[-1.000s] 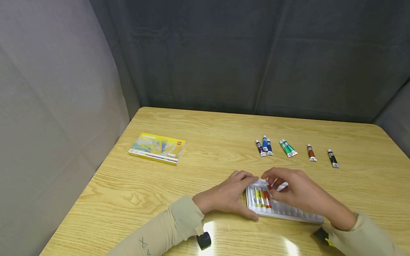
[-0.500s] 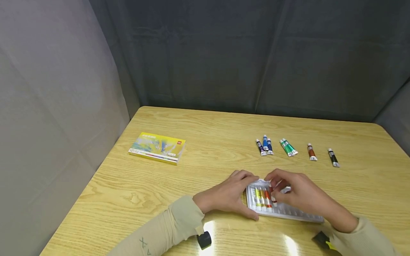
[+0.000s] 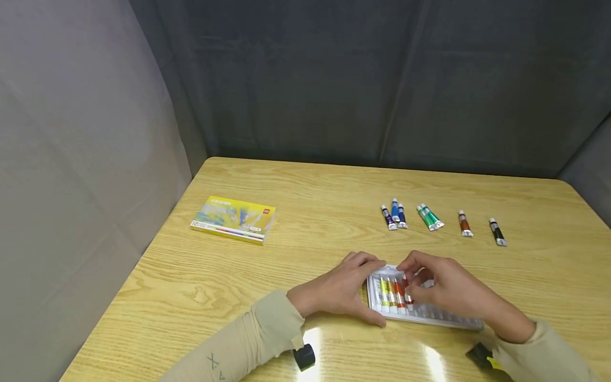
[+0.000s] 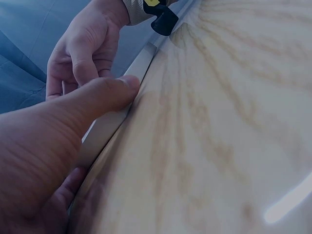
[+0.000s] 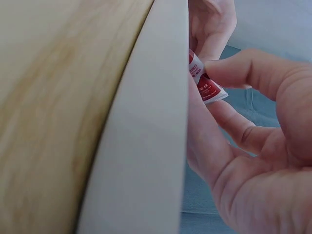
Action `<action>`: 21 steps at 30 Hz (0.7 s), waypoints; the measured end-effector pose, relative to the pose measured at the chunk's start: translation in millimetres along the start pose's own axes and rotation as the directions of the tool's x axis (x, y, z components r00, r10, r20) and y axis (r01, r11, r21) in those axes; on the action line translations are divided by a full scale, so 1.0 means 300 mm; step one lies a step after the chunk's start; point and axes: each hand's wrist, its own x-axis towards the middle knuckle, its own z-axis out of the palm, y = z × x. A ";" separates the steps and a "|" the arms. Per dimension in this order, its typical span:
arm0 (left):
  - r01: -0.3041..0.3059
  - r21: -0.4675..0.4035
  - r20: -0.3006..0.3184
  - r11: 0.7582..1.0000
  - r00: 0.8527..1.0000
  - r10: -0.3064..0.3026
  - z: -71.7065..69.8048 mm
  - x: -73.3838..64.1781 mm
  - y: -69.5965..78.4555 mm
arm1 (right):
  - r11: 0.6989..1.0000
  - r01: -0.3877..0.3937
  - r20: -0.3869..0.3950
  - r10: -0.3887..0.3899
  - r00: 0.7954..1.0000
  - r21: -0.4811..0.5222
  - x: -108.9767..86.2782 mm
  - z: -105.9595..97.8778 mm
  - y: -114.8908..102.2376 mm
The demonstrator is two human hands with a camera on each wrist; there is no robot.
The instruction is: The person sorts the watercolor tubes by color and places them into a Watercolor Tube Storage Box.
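Note:
A shallow clear-white plastic tray (image 3: 451, 318) lies near me on the wooden table. Yellow (image 3: 384, 297), ochre and orange-red (image 3: 400, 297) paint tubes lie side by side in its left slots. My left hand (image 3: 339, 292) grips the tray's left end, thumb on the near wall, fingers at the far side. Over the slot right of the orange-red tube, my right hand (image 3: 444, 281) pinches a dark red paint tube (image 5: 209, 89) between thumb and fingers. Its white cap points towards me. The fingers hide part of this tube and the slots behind it.
A yellow paint box (image 3: 234, 218) lies at the left. Beyond the tray are loose purple (image 3: 389, 218), blue (image 3: 402, 216), green (image 3: 430, 217), brown (image 3: 465, 224) and black (image 3: 497, 232) tubes. Dark curtain (image 3: 305, 85) hangs behind the table.
My right hand has shifted slightly right and brought the dark red tube down alongside the orange-red one, roughly in line with its slot. The left hand has stayed on the tray.

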 end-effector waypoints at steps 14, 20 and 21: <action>-0.002 0.000 -0.003 1.000 1.000 0.002 -0.001 -0.001 0.001 | 0.990 -0.112 0.060 0.107 0.992 0.087 -0.001 -0.001 0.005; -0.003 0.006 -0.001 1.000 1.000 0.003 -0.003 -0.002 0.001 | 0.988 -0.142 0.062 0.138 0.988 0.056 -0.002 0.000 -0.002; -0.002 0.005 0.000 1.000 1.000 0.002 -0.003 -0.002 0.001 | 0.989 -0.143 0.053 0.141 0.989 0.039 -0.003 0.000 -0.003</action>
